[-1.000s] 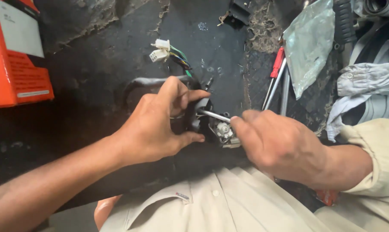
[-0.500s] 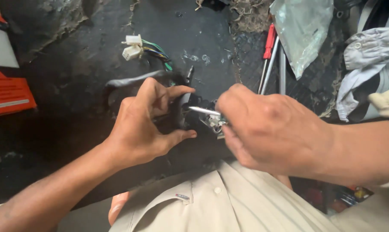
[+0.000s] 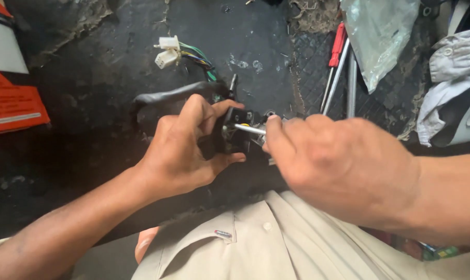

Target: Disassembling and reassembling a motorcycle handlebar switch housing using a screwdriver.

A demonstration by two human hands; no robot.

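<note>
Left hand: the left hand [image 3: 185,150] is curled around a small black switch housing [image 3: 230,136], with thumb and fingers pressed against its sides.
Switch housing: it is held above the dark, stained floor mat [image 3: 115,93], near the middle of the view, just in front of the beige shirt [image 3: 276,243].
Right hand: the right hand [image 3: 339,166] is closed into a fist around the handle of a tool, which is hidden inside the palm.
Tool shaft: a thin metal shaft [image 3: 248,129] is seen running from the right fist to the housing, its tip touching the housing's face.
Wiring: a black sleeved cable [image 3: 173,94] is led away from the housing to green and dark wires ending in two white connectors [image 3: 166,51] lying on the mat.
Other tools: a red-handled screwdriver [image 3: 334,62] and a plain metal rod [image 3: 351,78] are laid side by side beyond the right hand.
Bag: a clear plastic bag [image 3: 380,36] is placed just beside them.
Box: an orange box [image 3: 9,93] is seen at the left edge.
Cloth: grey cloth [image 3: 453,88] is bunched at the right edge.
</note>
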